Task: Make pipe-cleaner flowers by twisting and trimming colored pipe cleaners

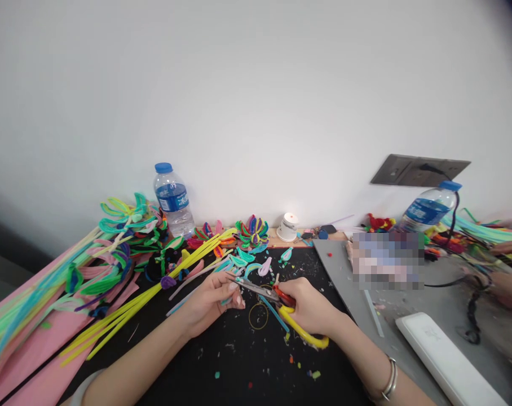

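Note:
My right hand [304,304] is wrapped round the handles of a pair of scissors [258,288], whose grips are red and yellow. The blades point left and reach the fingertips of my left hand [216,296]. That hand is closed in a pinch on a short teal pipe cleaner, mostly hidden by the fingers. Below the blades a blue pipe cleaner [277,316] and a thin gold ring [258,316] lie on the black mat [239,361]. Just beyond the hands are looped teal petals [242,257] and a pale pink one [264,267].
Pipe-cleaner flowers [252,230] and yellow stems [133,321] spread along the left and back. Two water bottles [171,200] [429,207] and a paper cup [288,226] stand by the wall. A white case [446,355] lies right, near another person's hand [507,290].

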`<state>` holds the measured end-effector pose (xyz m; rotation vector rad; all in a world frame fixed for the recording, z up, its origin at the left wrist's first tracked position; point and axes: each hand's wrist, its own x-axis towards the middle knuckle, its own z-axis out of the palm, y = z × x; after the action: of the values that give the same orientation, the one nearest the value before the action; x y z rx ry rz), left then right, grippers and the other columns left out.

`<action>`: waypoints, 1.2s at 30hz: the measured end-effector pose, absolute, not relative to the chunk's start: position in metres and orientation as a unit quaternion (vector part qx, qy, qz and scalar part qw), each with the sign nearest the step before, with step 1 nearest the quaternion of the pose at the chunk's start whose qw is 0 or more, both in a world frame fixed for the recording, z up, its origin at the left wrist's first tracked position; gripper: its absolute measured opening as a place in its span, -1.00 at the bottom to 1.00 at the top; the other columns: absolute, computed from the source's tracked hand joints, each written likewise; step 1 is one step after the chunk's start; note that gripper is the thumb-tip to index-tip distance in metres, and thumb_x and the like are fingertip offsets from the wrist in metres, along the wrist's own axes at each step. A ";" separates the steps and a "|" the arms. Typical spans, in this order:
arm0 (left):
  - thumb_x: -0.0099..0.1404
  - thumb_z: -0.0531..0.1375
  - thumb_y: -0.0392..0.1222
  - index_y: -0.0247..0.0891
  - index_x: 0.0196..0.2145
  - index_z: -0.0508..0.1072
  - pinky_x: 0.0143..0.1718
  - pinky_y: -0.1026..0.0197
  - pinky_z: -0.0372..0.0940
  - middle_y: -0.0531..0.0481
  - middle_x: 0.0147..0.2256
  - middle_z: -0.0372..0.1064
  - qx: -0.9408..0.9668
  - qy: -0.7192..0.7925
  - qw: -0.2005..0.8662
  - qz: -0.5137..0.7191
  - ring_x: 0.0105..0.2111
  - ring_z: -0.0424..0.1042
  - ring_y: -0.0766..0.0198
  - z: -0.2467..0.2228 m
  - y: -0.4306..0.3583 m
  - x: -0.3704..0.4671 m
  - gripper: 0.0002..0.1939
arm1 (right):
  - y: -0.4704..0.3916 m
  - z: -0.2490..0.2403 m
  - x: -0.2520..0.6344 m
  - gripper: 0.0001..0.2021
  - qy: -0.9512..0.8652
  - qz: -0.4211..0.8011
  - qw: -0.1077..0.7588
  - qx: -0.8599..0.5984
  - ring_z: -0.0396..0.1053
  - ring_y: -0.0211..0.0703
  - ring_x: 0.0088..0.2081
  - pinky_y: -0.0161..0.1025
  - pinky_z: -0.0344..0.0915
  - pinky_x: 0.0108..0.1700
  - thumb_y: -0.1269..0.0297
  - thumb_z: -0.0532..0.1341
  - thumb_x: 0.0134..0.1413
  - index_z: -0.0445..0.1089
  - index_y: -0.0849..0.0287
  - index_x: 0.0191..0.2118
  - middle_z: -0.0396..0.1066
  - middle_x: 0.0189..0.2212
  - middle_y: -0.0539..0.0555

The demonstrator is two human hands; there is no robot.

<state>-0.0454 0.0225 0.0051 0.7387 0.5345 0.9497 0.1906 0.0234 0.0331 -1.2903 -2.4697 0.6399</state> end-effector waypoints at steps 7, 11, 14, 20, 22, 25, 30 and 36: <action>0.10 0.32 -0.21 -0.33 -0.46 0.46 -0.44 0.36 0.29 0.05 -0.61 0.39 0.355 0.256 0.786 0.436 -0.53 0.42 0.36 0.002 0.024 -0.047 -0.86 | 0.023 0.037 0.193 -0.78 -0.858 0.226 0.128 -0.444 -0.20 -0.38 -0.59 -0.35 -0.21 -0.54 0.47 0.05 -0.20 -0.10 0.17 -0.61 -0.15 -0.68 -0.15; 0.11 0.31 -0.20 -0.34 -0.51 0.45 -0.45 0.35 0.28 0.04 -0.62 0.39 0.361 0.266 0.784 0.430 -0.54 0.42 0.35 0.001 0.024 -0.048 -0.83 | 0.023 0.037 0.193 -0.78 -0.860 0.227 0.123 -0.440 -0.21 -0.38 -0.60 -0.35 -0.21 -0.54 0.49 0.04 -0.20 -0.10 0.17 -0.61 -0.15 -0.69 -0.15; 0.12 0.31 -0.19 -0.35 -0.55 0.43 -0.46 0.34 0.27 0.04 -0.62 0.37 0.367 0.280 0.781 0.422 -0.55 0.41 0.35 0.003 0.024 -0.047 -0.80 | 0.023 0.035 0.192 -0.77 -0.857 0.222 0.124 -0.448 -0.18 -0.38 -0.60 -0.36 -0.19 -0.54 0.48 0.05 -0.19 -0.09 0.17 -0.61 -0.13 -0.68 -0.15; 0.16 0.28 -0.17 -0.30 -0.46 0.44 -0.31 0.27 0.28 0.05 -0.52 0.39 0.369 0.308 0.763 0.432 -0.44 0.40 0.33 0.009 0.024 -0.045 -0.85 | 0.030 0.031 0.194 -0.75 -0.802 0.153 0.156 -0.555 -0.07 -0.35 -0.60 -0.36 -0.15 -0.54 0.30 0.14 -0.08 0.05 0.16 -0.61 0.02 -0.68 -0.11; 0.16 0.28 -0.15 -0.28 -0.43 0.45 -0.23 0.23 0.26 0.03 -0.45 0.39 0.377 0.322 0.746 0.444 -0.35 0.38 0.30 0.009 0.024 -0.044 -0.85 | 0.035 0.032 0.198 -0.76 -0.764 0.108 0.161 -0.616 0.04 -0.31 -0.60 -0.35 -0.12 -0.53 0.23 0.16 -0.05 0.12 0.16 -0.59 0.14 -0.67 -0.07; 0.14 0.29 -0.13 -0.27 -0.39 0.48 -0.26 0.30 0.21 0.04 -0.40 0.34 0.393 0.344 0.715 0.465 -0.35 0.30 0.35 0.006 0.025 -0.042 -0.84 | 0.042 0.033 0.208 -0.82 -0.705 0.070 0.147 -0.690 0.21 -0.22 -0.55 -0.33 -0.08 -0.53 0.19 0.16 -0.03 0.24 0.16 -0.52 0.31 -0.58 0.04; 0.13 0.30 -0.11 -0.24 -0.23 0.48 -0.42 0.36 0.13 0.06 -0.40 0.29 0.391 0.384 0.702 0.455 -0.42 0.25 0.39 0.008 0.023 -0.039 -0.75 | 0.052 0.025 0.225 -0.80 -0.666 0.057 0.088 -0.739 0.33 -0.07 -0.47 -0.29 -0.01 -0.50 0.16 0.17 -0.03 0.30 0.20 -0.49 0.37 -0.51 0.15; 0.12 0.29 -0.10 -0.26 -0.28 0.44 -0.44 0.35 0.21 0.08 -0.48 0.39 0.420 0.393 0.698 0.425 -0.47 0.36 0.37 0.012 0.019 -0.033 -0.76 | 0.051 0.027 0.226 -0.84 -0.708 0.029 0.197 -0.678 0.33 0.00 -0.21 -0.21 0.16 -0.22 0.28 0.18 0.03 0.36 0.25 -0.28 0.37 -0.28 0.21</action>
<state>-0.0333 0.0194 0.0120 0.9364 0.8768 0.9483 0.2257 0.0511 0.0274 -1.8974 -1.9831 0.0825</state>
